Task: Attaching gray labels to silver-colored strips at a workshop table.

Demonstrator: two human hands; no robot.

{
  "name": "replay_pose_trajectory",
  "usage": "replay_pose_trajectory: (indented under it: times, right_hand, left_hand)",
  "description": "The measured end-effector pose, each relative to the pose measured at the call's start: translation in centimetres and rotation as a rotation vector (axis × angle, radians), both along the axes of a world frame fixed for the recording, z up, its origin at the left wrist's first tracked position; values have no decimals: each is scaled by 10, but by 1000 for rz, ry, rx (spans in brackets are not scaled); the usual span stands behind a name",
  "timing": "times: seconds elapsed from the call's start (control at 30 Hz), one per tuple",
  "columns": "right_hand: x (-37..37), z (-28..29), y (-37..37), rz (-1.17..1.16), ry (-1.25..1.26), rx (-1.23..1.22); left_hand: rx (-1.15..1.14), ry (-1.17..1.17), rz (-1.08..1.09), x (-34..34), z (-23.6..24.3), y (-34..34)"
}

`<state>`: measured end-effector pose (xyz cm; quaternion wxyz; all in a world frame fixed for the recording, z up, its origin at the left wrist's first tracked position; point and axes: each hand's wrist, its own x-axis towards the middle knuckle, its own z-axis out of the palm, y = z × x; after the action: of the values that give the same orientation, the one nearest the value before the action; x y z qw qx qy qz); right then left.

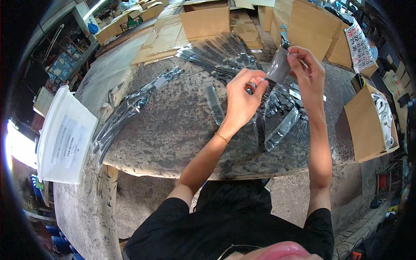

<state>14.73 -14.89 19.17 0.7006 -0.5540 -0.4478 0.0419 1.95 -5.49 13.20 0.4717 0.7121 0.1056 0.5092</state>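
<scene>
A clear plastic sleeve [278,67] is stretched between my hands above the table, with a dark strap-like end at its top. My left hand [243,94] pinches its lower left corner between thumb and fingertips. On the sleeve's right edge, my right hand [308,73] closes thumb and forefinger. Below my hands lies a loose pile of black belts in clear sleeves [277,104], some with white tags. A wide fan of wrapped black belts [216,54] spreads behind my left hand. Farther left rests another bundle of wrapped belts [134,104]. One short clear sleeve [213,104] lies beside my left wrist.
A white plastic tub [67,138] with a paper label stands at the left edge. At the right sits an open cardboard box [368,125] holding white straps. Cardboard boxes [206,21] and flattened sheets line the far side. A calendar sheet [359,45] leans at far right.
</scene>
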Motion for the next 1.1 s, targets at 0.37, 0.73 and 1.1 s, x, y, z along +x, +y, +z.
replay_pose_trajectory:
  times: [0.37, 0.73, 1.1]
  right_hand:
    - [4, 7, -1, 14, -139, -114]
    - [13, 15, -7, 142, -129, -241]
    - [14, 19, 10, 225, -300, -289]
  left_hand:
    - [-187, 41, -228, -12, 4, 5]
    - [-320, 99, -330, -12, 6, 9]
    - [-291, 85, -592, -4, 22, 7]
